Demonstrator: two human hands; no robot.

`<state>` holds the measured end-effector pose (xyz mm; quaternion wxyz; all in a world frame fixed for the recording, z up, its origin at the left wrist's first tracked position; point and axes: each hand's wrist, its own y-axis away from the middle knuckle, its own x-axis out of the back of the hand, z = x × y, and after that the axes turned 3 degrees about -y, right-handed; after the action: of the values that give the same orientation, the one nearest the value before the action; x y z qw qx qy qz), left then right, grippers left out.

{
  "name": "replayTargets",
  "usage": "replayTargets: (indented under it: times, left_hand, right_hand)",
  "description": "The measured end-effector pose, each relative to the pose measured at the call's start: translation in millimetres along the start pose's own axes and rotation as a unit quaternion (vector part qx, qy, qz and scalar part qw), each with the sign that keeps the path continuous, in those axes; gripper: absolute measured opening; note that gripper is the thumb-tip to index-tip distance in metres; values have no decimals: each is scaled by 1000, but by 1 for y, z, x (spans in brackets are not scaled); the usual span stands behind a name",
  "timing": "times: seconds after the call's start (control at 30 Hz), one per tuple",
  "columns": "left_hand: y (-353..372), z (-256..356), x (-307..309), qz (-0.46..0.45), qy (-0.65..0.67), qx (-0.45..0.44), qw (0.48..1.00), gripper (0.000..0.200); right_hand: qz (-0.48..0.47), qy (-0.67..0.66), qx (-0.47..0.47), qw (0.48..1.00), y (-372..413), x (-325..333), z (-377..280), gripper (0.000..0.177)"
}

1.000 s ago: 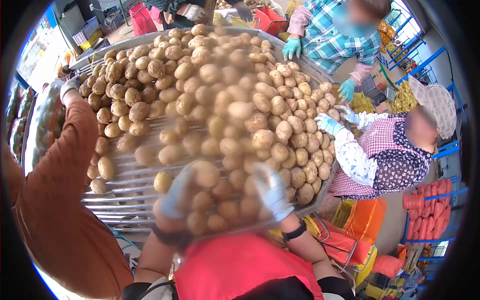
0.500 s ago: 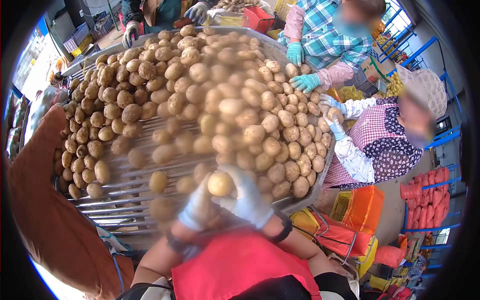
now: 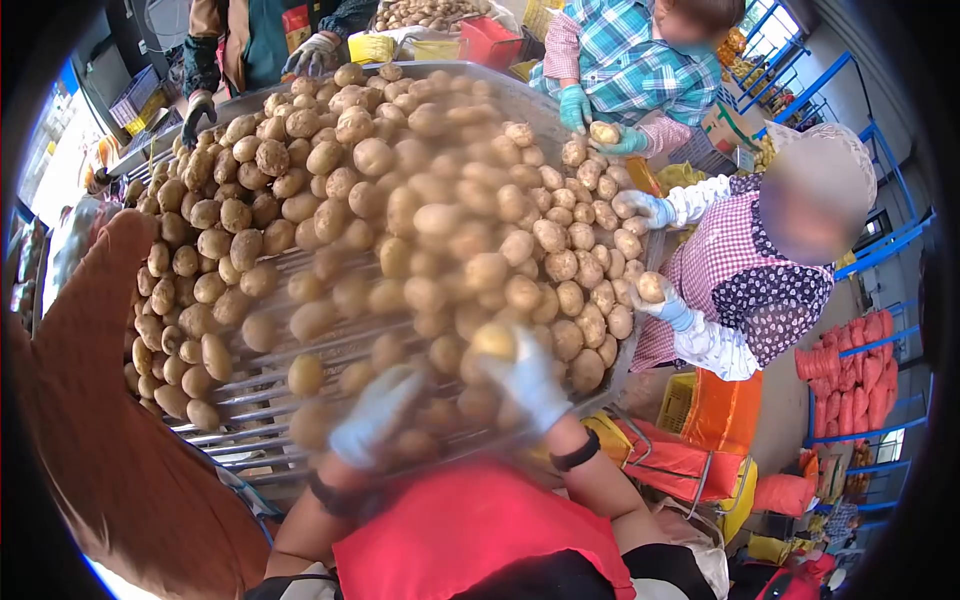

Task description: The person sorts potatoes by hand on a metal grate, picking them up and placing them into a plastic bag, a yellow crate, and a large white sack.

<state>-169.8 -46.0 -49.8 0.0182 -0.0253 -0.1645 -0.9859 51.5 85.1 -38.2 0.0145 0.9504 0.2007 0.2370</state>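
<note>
A slatted metal tabletop (image 3: 258, 392) is mostly covered by a heap of brown potatoes (image 3: 440, 219), with some bars left exposed at the near left. The wearer's right hand (image 3: 530, 380), gloved in light blue, is stretched over the near part of the heap, its grip closed on a pale potato (image 3: 494, 341). The left hand (image 3: 378, 412), gloved alike, is held apart from it, low over the nearest potatoes; because it is blurred, whether its grip is apart or together cannot be told. Across the heap, a potato (image 3: 604, 132) is held by a co-worker in a plaid shirt (image 3: 640, 70), and another potato (image 3: 650, 288) by a co-worker in a checked apron (image 3: 722, 245). At the left, a brown sleeve (image 3: 130, 400) is seen.
</note>
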Motion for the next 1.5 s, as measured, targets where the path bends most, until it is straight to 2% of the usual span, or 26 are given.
replayTargets:
  times: [0.07,0.13,0.2,0.27,0.3,0.33,0.43,0.57,0.67,0.7,0.73,0.77,0.83,0.9,1.03,1.1,1.2,1.23,1.27,1.3,1.33,1.37,1.4,1.43,1.47,1.5]
  left_hand:
    - [14,-6,22,95,-65,-57,992,36]
    - [30,-24,52,163,-190,-111,962,33]
    - [37,-18,59,199,-156,-73,965,31]
    - [47,-5,59,210,65,57,974,30]
    - [47,-17,61,229,-29,48,972,30]
    - [51,-23,58,213,-129,-19,968,30]
    - [48,-15,37,146,-319,-148,925,30]
    - [37,27,19,83,-279,-130,948,32]
    - [31,28,17,90,-244,-126,957,32]
    - [30,24,18,100,-234,-125,959,32]
    - [29,19,19,111,-224,-124,960,32]
    - [32,14,19,130,-242,-120,954,31]
    - [32,11,18,132,-262,-123,948,32]
    - [29,16,13,118,-294,-140,938,32]
    - [15,42,-1,62,-303,-174,935,33]
    - [7,31,-6,40,-278,-176,943,33]
    - [-7,18,-10,-1,-260,-157,953,34]
    - [-9,18,-12,-16,-275,-161,948,34]
    - [-11,21,-15,-30,-288,-166,943,34]
    - [-10,33,-16,-40,-317,-185,929,34]
    - [-11,36,-16,-44,-314,-184,930,34]
    - [-11,38,-16,-47,-311,-184,931,34]
    - [-10,33,-14,-46,-277,-162,946,34]
    - [-9,37,-13,-35,-253,-131,958,34]
    - [-7,40,-13,-22,-227,-102,968,34]
    - [-4,59,-18,-4,-211,-63,975,34]
  right_hand:
    - [108,-102,-70,986,-35,27,41,65]
    - [195,-102,-65,973,-62,62,74,68]
    - [266,-52,21,962,-81,68,65,68]
    - [214,54,41,975,-74,57,30,65]
    - [178,85,119,973,-85,41,34,64]
    - [142,115,197,963,-96,25,38,62]
    - [142,205,267,931,-137,-23,-12,60]
    - [79,318,340,882,-188,-65,-36,54]
    - [16,328,324,887,-230,-77,-14,50]
    - [-2,158,252,955,-229,-74,-15,50]
    - [-21,-17,169,985,-222,-69,-11,50]
    - [-67,-173,112,976,-203,-53,-23,47]
    - [-147,-453,10,879,-155,-16,-55,41]
    - [-191,-614,-57,764,-125,4,-49,39]
    - [-184,-766,-158,596,-100,18,0,45]
    - [-188,-793,-147,560,-80,24,12,49]
    - [-199,-769,-53,606,-47,39,16,58]
    - [-227,-763,-3,605,-41,44,21,53]
    - [-147,-549,65,820,-28,51,23,50]
    - [-54,-278,120,952,-8,60,21,48]
    - [39,23,162,986,6,71,22,45]
    - [5,-195,90,977,20,87,17,39]
    - [4,-407,14,914,36,102,12,33]
    - [44,-305,-96,946,44,111,52,31]
    - [71,-184,-116,974,64,125,69,39]
    - [73,95,-197,973,84,139,95,41]
